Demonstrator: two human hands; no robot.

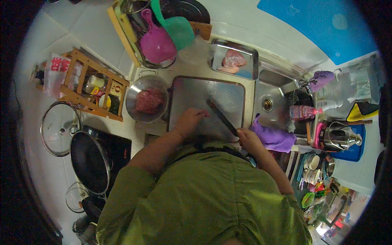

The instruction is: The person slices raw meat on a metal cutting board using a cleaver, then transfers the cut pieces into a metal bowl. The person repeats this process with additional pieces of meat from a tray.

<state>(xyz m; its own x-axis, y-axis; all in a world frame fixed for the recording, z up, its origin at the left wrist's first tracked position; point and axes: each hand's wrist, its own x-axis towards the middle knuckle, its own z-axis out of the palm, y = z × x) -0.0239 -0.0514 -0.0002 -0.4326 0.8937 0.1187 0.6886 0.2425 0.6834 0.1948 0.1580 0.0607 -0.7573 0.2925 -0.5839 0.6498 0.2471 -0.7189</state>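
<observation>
A rectangular metal board or tray (196, 88) lies on the counter before me. My right hand (248, 140) grips the handle end of a dark, long-bladed knife (223, 118), which slants up and left over the board. Over the board's lower left part is my left hand (192, 121), with something small and reddish at its fingertips that I cannot make out. Left of the board, a round metal bowl (131, 104) holds minced meat (149, 100). Pieces of raw meat (234, 59) lie in a steel tray (252, 65) behind the board, to the right.
At right are a steel sink (266, 87) and a purple cloth (274, 136) on its near edge. A wooden rack (73, 76) with jars and a black pan (90, 162) on a cooktop stand at left. Pink (157, 44) and green (180, 32) plastic utensils stand behind.
</observation>
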